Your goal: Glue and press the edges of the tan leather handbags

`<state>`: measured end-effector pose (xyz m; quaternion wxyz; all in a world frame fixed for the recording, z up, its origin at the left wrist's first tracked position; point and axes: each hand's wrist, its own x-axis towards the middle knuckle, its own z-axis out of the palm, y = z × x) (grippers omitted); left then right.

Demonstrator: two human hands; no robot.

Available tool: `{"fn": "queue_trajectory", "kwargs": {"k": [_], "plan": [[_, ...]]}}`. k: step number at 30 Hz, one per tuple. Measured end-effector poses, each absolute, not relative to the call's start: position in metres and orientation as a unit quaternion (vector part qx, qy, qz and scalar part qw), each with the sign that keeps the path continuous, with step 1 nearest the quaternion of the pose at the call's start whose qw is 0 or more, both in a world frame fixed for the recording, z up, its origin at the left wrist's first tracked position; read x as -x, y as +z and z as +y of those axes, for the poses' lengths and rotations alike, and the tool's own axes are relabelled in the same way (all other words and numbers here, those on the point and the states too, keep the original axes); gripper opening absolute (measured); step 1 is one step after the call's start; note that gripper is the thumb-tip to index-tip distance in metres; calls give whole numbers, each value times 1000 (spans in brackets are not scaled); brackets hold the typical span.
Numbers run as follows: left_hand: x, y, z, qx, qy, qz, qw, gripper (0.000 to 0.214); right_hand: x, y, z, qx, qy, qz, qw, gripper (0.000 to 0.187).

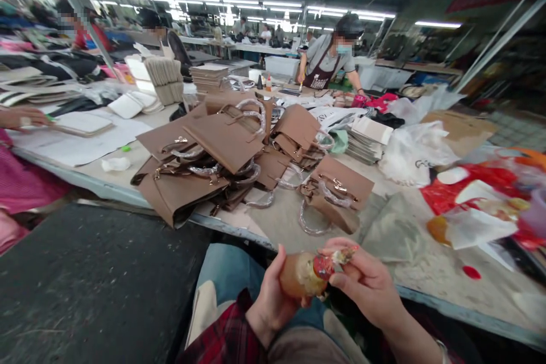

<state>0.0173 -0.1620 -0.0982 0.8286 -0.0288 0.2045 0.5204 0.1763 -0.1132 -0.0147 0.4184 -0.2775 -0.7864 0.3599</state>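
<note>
Landmark: the pile of brown bags (226, 139), lying on the worktop (430, 281). An amber-brown bottle (296, 276) is being held over the lap, on the near side of the pile and off to its right, clear of the worktop. The left hand (275, 287) is gripping the bottle body, thumb lying along the upper side and fingers wrapping underneath. The right hand (369, 281) is closing thumb and fingers around the crusted tip (343, 255), just past the red collar (324, 267); whether tip and collar are joining firmly, can't tell. Bottle is tilting, tip end pointing right.

Handling: probably light enough for one hand, fill level not showing. Body is looking smooth and fairly stiff, maybe slippery; plastic or glass, can't tell. Yellowish crust is coating the shoulder, likely tacky or flaking. Tip is looking like the fragile part, so the round body is offering the best hold, the collar the next best; squeezing hard is probably risky.

Around: one brown bag (341, 182) is lying right of the pile, grey-green cloth (392, 233) farther right, a red disc (471, 272) beyond that. Grey panels (364, 145) are stacking up right of the pile, toward its far side. A co-worker in an apron (326, 65) is leaning over things behind the pile.
</note>
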Motion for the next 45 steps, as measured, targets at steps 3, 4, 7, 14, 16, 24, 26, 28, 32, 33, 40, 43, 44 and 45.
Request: {"fn": "queue_trajectory", "kwargs": {"k": [3, 4, 7, 14, 16, 24, 26, 28, 32, 33, 40, 43, 44, 45], "plan": [[-12, -97, -168, 42, 518, 213, 827, 61, -173, -3, -112, 236, 316, -840, 374, 24], [-10, -96, -169, 42, 517, 218, 827, 60, -172, 1, -112, 220, 307, -854, 359, 25], [-7, -92, -174, 40, 507, 228, 831, 60, -169, 14, -109, 176, 291, -884, 322, 27], [-1, -90, -184, 34, 481, 238, 843, 60, -165, 24, -104, 150, 264, -913, 274, 30], [1, -89, -185, 25, 504, 267, 821, 61, -163, 26, -104, 148, 252, -921, 259, 33], [1, -81, -187, 18, 606, 326, 725, 53, -154, 38, -110, 177, 262, -924, 216, 32], [-3, -82, -188, 26, 624, 307, 718, 52, -152, 34, -112, 186, 248, -920, 239, 33], [-7, -84, -189, 38, 623, 282, 729, 53, -149, 28, -115, 195, 245, -914, 257, 33], [-11, -89, -192, 53, 611, 256, 747, 55, -146, 13, -120, 203, 255, -901, 286, 32], [-10, -90, -193, 52, 607, 250, 752, 55, -146, 11, -122, 201, 259, -897, 295, 31], [-2, -90, -192, 50, 643, 231, 728, 54, -132, 9, -129, 214, 241, -887, 330, 29], [0, -90, -189, 70, 659, 226, 714, 54, -122, 0, -128, 223, 217, -878, 365, 32], [2, -89, -188, 75, 660, 226, 713, 54, -119, -4, -126, 223, 214, -874, 375, 32], [5, -89, -187, 76, 656, 227, 715, 54, -117, -7, -123, 216, 217, -871, 384, 30]]}}
